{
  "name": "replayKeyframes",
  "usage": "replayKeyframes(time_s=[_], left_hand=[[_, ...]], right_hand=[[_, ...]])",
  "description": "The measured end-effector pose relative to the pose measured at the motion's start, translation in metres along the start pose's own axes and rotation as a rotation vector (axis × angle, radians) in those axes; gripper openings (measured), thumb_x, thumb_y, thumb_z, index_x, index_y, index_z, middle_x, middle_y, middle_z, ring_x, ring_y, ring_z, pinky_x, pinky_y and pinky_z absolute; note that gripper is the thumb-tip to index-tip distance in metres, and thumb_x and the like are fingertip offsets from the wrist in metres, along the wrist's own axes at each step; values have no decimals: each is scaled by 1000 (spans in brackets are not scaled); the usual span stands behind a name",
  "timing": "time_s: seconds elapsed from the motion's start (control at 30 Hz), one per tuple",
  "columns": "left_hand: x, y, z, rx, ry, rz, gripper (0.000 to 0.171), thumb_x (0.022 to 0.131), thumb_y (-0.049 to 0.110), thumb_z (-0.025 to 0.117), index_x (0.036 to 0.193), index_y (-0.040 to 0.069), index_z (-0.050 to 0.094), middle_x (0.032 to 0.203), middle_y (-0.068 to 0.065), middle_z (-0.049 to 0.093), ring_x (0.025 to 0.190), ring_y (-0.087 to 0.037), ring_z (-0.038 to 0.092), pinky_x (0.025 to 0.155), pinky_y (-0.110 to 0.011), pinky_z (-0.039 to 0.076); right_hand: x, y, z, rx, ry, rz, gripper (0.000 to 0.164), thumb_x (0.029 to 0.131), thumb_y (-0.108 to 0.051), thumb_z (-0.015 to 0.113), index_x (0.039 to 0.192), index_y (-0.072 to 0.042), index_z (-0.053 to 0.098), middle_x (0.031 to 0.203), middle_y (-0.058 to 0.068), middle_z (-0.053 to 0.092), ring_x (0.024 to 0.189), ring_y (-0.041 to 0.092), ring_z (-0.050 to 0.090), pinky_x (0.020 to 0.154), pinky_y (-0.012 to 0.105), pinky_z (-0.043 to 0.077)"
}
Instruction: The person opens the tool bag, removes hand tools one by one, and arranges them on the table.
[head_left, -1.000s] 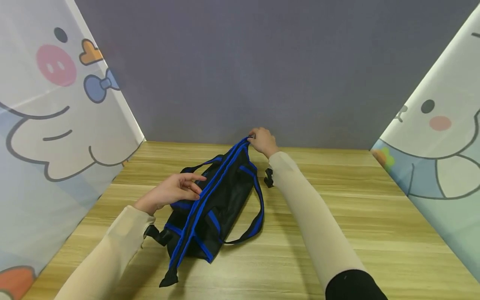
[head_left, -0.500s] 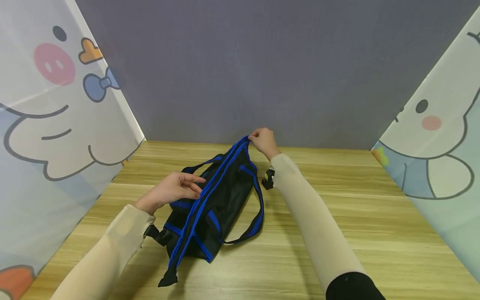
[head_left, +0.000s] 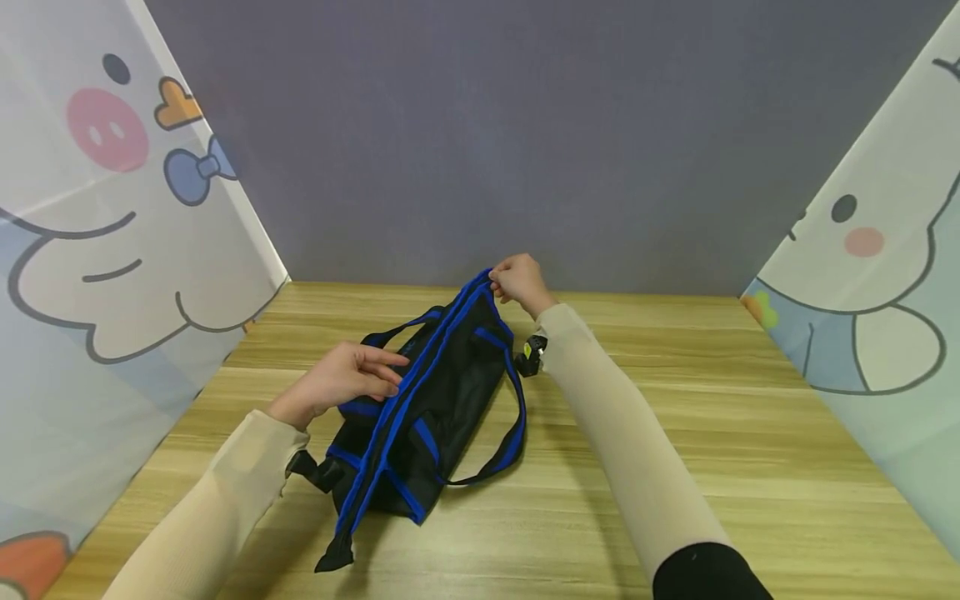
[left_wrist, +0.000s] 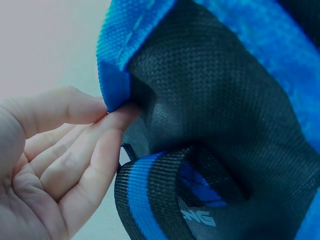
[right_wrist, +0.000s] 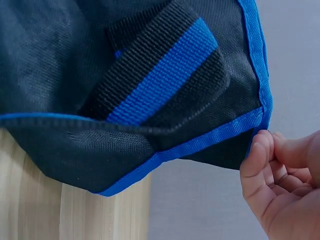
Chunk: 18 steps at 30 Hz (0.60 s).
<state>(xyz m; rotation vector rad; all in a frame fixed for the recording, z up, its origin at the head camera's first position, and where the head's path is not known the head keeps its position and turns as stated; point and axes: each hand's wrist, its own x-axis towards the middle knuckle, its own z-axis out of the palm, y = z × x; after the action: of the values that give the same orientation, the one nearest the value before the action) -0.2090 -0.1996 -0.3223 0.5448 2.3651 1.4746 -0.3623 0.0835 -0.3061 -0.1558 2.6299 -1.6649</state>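
A black duffel bag (head_left: 468, 379) with blue edging stands on the table, slanting from near left to far right. Two blue edging strips run along its top with a dark band between them. My left hand (head_left: 337, 385) pinches the left edging (left_wrist: 115, 85) between thumb and forefinger, about midway along the top. At the far end my right hand (head_left: 521, 282) pinches the bag's upper corner, where blue trim (right_wrist: 262, 117) meets. Whether a zip pull is between those fingertips is hidden. One webbing handle (head_left: 517, 442) loops out to the right, another (head_left: 382, 337) to the left.
The wooden table (head_left: 675, 400) reaches back to a grey wall panel (head_left: 525, 125). Cartoon-printed panels (head_left: 60, 275) flank it on both sides. A black fabric tab (head_left: 337, 552) sticks out from the bag's near end.
My right hand has shifted slightly left, and the bag's far corner has moved a little with it. My left hand stays at about the same spot on the edging.
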Motion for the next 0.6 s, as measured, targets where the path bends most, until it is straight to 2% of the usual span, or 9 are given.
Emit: replayKeyframes(time_s=[0.1,0.17,0.3,0.5,0.6], left_hand=[[0,0,1,-8,9,-2,45,90,-5,67,132,-15,54,104,-23,71,89,-27,72,75,-33,61],[-1,0,1,-12,18,0,45,89,-5,67,131,-15,55,104,-23,71,88,-26,72,75,-32,61],[-2,-2,2,-21,31,12,44,89,-5,68,130,-15,56,105,-24,71,88,-26,72,75,-33,61],[-2,-5,0,-27,40,24,45,89,-5,68,130,-16,55,106,-25,70,87,-26,73,75,-34,61],[-1,-6,0,-28,44,26,44,89,-4,68,131,-15,55,107,-25,70,87,-25,73,75,-34,61]], right_hand=[[-7,-6,2,-32,-18,5,16,98,-5,60,100,7,71,78,16,68,75,31,69,68,36,61],[-8,-7,4,-55,-25,-10,16,99,-5,60,100,8,70,75,13,66,75,32,68,64,33,60],[-11,-10,9,-118,-23,-47,17,100,-7,59,97,6,71,69,5,61,66,25,64,58,29,57],[-20,-19,19,-285,-113,-182,22,102,-9,57,90,3,72,73,9,66,58,18,60,66,41,60],[-25,-22,20,-319,-109,-203,24,102,-9,57,86,2,72,74,12,67,58,20,61,68,45,60]])
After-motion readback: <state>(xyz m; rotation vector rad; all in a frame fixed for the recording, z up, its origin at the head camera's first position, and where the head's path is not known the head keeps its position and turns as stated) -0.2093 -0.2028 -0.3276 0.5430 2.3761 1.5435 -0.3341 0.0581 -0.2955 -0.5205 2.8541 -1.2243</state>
